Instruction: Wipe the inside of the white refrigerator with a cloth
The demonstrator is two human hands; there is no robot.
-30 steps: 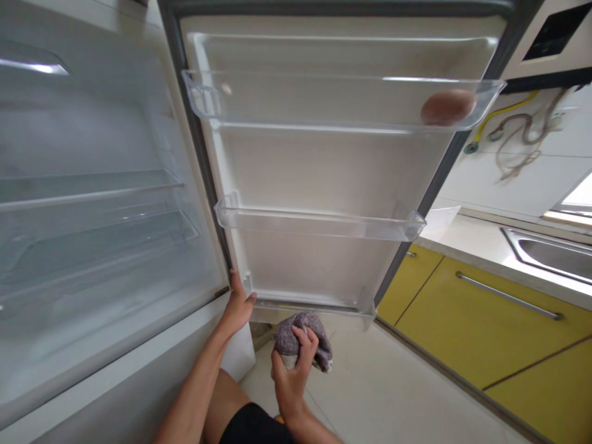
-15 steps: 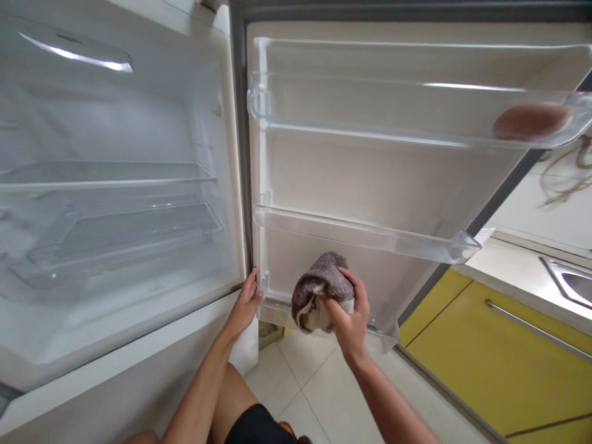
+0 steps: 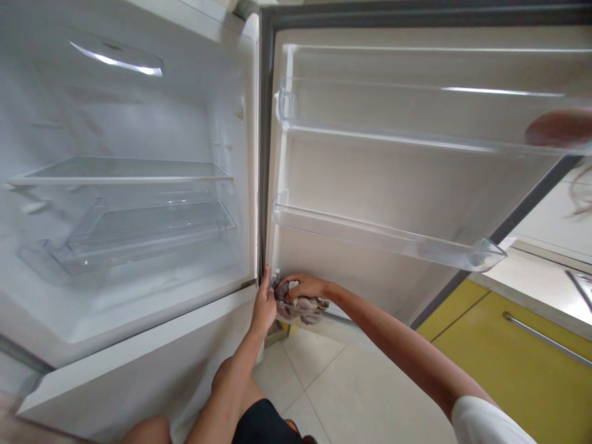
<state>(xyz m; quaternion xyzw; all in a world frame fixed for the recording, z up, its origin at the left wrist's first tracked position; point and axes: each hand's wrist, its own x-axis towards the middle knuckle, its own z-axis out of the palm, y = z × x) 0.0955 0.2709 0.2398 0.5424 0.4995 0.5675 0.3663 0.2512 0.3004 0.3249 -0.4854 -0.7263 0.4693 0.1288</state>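
A crumpled grey-brown and cream cloth (image 3: pixel 309 306) is pressed into the left end of the lowest clear bin on the open fridge door (image 3: pixel 393 179). My right hand (image 3: pixel 303 287) is closed on this cloth, its arm reaching across from the right. At the hinge side, my left hand (image 3: pixel 264 308) grips the lower corner of the door beside the bin's end; some of its fingers are hidden. A clear middle door bin (image 3: pixel 370 234) sits above both hands.
To the left is the fridge interior with a glass shelf (image 3: pixel 124 169) and a clear drawer (image 3: pixel 148 237). A reddish-brown oval object (image 3: pixel 559 128) lies in the top door bin. Yellow cabinets (image 3: pixel 522 345) and a counter (image 3: pixel 539 274) stand at right, above pale floor tiles (image 3: pixel 319 376).
My right hand has carried the cloth left and down into the lowest bin's corner. The view has shifted slightly left. My left hand stays at the door's lower corner.
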